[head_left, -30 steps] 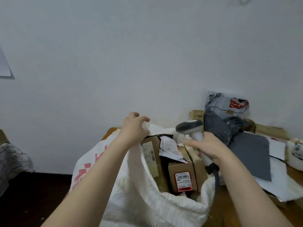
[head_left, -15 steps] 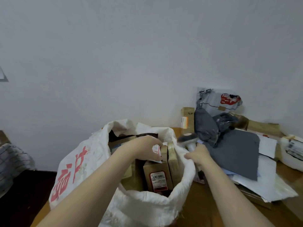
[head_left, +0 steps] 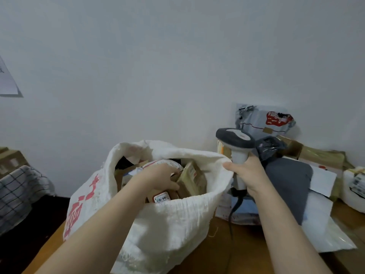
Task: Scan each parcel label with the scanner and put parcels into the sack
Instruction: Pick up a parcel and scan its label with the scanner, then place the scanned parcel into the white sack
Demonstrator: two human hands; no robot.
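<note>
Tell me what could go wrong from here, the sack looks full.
1. The boxes reach nearly to the rim of the sack, which stands by the table edge; the left hand among them could tip it over.
2. The cable of the scanner hangs beside the sack and may snag when the right hand moves.

We find sack (head_left: 177,224) mouth open upward, 12 o'clock approach free: clear air up to wall (head_left: 177,76). Inside, boxes (head_left: 191,178) crowd mouth nearly to rim, our left hand (head_left: 160,178) among them; only dark gap at 10 o'clock of mouth. Rim at 3 o'clock blocked: our right hand (head_left: 246,175) there, gripping scanner (head_left: 235,139), thumb touching rim. Cable (head_left: 235,206) hangs at 4 o'clock. Grey mailer (head_left: 286,184) and white parcel (head_left: 353,186) fill table (head_left: 237,254) from 2 to 4 o'clock. Bare table at 5 o'clock of sack: we see passage there.
</note>
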